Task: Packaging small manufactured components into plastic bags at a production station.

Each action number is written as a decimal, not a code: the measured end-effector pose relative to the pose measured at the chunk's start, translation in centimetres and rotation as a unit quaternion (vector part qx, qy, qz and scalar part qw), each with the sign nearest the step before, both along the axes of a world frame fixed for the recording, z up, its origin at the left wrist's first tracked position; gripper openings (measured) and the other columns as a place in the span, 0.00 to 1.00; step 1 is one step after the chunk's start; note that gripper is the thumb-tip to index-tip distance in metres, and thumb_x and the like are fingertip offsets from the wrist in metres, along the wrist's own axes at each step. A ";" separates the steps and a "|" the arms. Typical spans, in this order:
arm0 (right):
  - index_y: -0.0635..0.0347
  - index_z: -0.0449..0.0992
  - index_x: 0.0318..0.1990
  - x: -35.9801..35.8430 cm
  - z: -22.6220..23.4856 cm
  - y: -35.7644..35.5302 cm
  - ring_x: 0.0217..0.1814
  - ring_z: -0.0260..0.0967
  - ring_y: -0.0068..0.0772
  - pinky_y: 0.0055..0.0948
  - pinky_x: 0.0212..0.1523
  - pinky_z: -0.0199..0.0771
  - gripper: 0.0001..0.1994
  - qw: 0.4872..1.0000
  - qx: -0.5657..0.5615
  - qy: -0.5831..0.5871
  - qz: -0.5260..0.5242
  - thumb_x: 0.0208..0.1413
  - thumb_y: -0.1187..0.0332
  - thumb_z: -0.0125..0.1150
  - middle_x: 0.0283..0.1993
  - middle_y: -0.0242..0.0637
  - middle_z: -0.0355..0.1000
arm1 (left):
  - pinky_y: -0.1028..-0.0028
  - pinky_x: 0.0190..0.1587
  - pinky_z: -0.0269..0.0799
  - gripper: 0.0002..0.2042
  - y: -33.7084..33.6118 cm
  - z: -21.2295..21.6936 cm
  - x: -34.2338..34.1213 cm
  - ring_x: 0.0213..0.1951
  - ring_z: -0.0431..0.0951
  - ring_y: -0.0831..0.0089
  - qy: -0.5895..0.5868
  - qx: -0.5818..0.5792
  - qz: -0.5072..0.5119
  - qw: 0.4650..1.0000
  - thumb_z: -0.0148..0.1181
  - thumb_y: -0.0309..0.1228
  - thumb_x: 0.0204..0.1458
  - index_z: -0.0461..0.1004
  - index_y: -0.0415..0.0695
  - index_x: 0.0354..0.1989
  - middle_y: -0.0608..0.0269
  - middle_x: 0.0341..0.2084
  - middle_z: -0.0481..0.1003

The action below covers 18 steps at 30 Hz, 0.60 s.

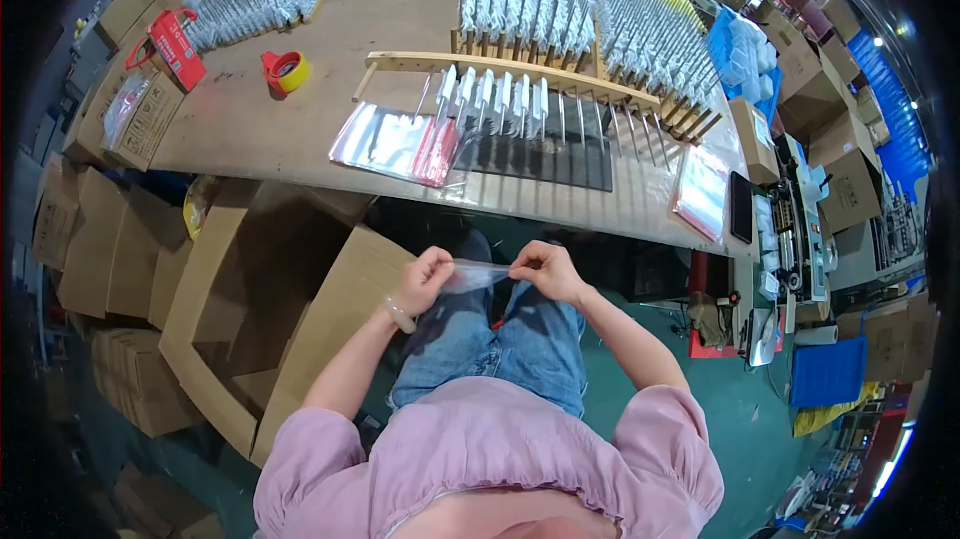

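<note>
Above my lap, a small clear plastic bag (472, 278) is stretched between my two hands. My left hand (424, 282) pinches its left end, and my right hand (548, 271) pinches the right end. What lies inside the bag, if anything, is too blurred to tell. On the table's near side is a stack of clear bags with red edges (395, 144). Beside it stands a wooden rack (520, 69) of thin metal rods, several carrying white pieces (500, 104). A dark mat (540, 161) lies under the rods.
More racks of white pieces (525, 4) fill the table's far side. A tape dispenser (287, 72) and red box (178, 49) sit at left. Another bag stack (703, 191) and a black phone (741, 207) lie at right. An open cardboard box (235, 309) stands left of my legs.
</note>
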State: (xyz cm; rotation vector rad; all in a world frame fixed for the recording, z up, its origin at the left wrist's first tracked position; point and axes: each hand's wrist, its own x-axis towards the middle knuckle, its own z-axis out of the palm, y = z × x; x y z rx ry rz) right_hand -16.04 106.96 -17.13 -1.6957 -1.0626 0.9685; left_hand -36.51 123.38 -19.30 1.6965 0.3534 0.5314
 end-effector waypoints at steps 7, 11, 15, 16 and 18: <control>0.57 0.74 0.34 -3.3 0.7 2.2 0.37 0.64 0.41 0.34 0.38 0.65 0.08 0.948 0.095 -0.287 0.094 0.48 0.66 0.60 0.31 0.37 0.70 | 0.80 0.26 0.71 0.06 -2.7 0.5 0.3 0.24 0.75 0.80 0.096 -0.119 0.020 0.988 0.49 0.29 0.57 0.70 0.39 0.37 0.64 0.23 0.76; 0.57 0.73 0.32 -4.0 0.3 3.8 0.35 0.63 0.41 0.35 0.37 0.63 0.07 0.950 0.138 -0.265 0.089 0.48 0.66 0.58 0.30 0.37 0.69 | 0.80 0.25 0.71 0.06 -2.5 1.1 0.7 0.22 0.75 0.81 0.085 -0.046 0.027 0.995 0.50 0.28 0.57 0.70 0.39 0.36 0.64 0.22 0.76; 0.58 0.71 0.29 -4.4 0.7 4.4 0.33 0.62 0.41 0.34 0.35 0.63 0.05 0.945 0.159 -0.270 0.092 0.46 0.68 0.59 0.28 0.37 0.67 | 0.80 0.25 0.71 0.06 -2.2 1.3 0.6 0.22 0.75 0.82 0.080 -0.031 0.034 0.996 0.51 0.28 0.56 0.71 0.39 0.36 0.64 0.21 0.76; 0.58 0.71 0.28 -4.4 0.9 4.5 0.33 0.61 0.41 0.34 0.35 0.63 0.05 0.942 0.166 -0.275 0.093 0.46 0.68 0.59 0.27 0.37 0.67 | 0.80 0.25 0.71 0.06 -2.1 1.4 0.4 0.22 0.74 0.82 0.081 -0.033 0.034 0.996 0.51 0.28 0.56 0.71 0.39 0.36 0.64 0.21 0.76; 0.58 0.70 0.27 -4.1 1.3 4.4 0.32 0.61 0.40 0.34 0.34 0.63 0.04 0.943 0.170 -0.270 0.093 0.46 0.69 0.58 0.27 0.37 0.67 | 0.80 0.25 0.71 0.06 -1.6 2.0 -0.2 0.22 0.74 0.82 0.083 -0.035 0.035 0.995 0.52 0.28 0.56 0.71 0.39 0.36 0.64 0.21 0.76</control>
